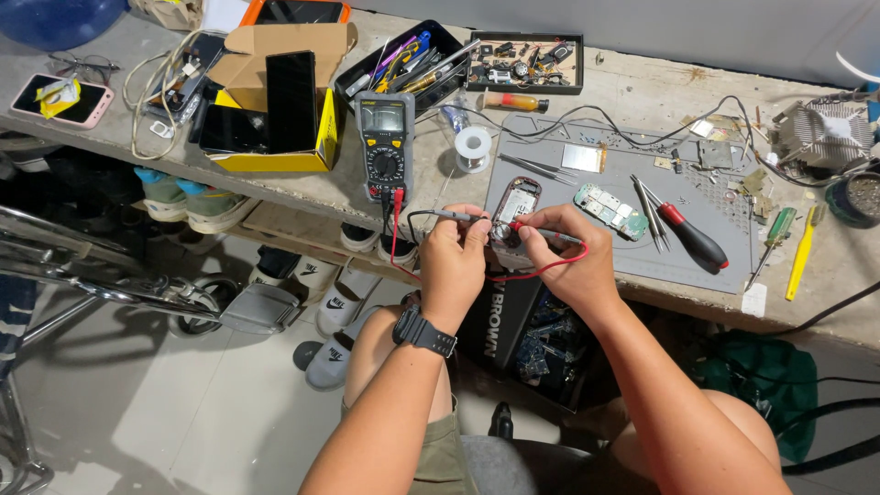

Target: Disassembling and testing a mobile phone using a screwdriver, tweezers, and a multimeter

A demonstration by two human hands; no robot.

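Observation:
My left hand (454, 259) grips a black multimeter probe (451, 214) whose tip reaches an opened phone (515, 206) lying on the grey work mat (623, 238). My right hand (568, 257) pinches the red probe (541, 231) against the same phone. Red and black leads run back to the grey and yellow multimeter (385, 145) standing to the left. A black watch (423, 331) sits on my left wrist.
A green circuit board (605, 209), tweezers (653, 215) and a red-handled screwdriver (692, 238) lie right of the phone. A yellow box with phones (275, 110), tool tray (403, 64), parts tray (524, 62) and solder spool (473, 148) line the back. Shoes sit under the bench.

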